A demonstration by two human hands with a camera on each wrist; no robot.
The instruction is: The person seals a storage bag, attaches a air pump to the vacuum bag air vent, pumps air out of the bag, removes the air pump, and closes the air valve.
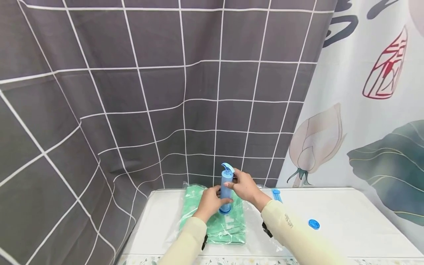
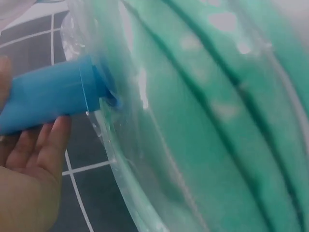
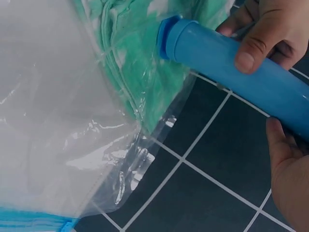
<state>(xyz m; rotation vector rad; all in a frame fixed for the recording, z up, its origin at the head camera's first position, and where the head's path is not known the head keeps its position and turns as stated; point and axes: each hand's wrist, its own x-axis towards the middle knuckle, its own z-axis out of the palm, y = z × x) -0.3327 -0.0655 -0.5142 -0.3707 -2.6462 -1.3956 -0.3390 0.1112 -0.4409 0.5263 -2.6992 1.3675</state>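
A blue hand pump [image 1: 226, 187] stands upright with its base on a clear plastic bag [image 1: 228, 232] that holds folded green cloth [image 1: 195, 206]. My left hand [image 1: 210, 201] grips the lower part of the cylinder, and my right hand [image 1: 243, 186] grips it higher up, just under the handle. The left wrist view shows the pump [image 2: 48, 99] meeting the bag over the green cloth [image 2: 207, 121], with my left hand [image 2: 29, 164] under it. In the right wrist view a thumb lies on the pump [image 3: 227, 63], and my right hand [image 3: 289, 174] is at the lower right.
The bag lies on a white table [image 1: 347, 213]. A round blue cap [image 1: 313, 224] sits on the table to the right, and a blue slider clip [image 1: 276, 194] lies by the bag's far edge. A grey checked curtain [image 1: 132, 92] hangs behind, beside a floral cloth [image 1: 371, 129].
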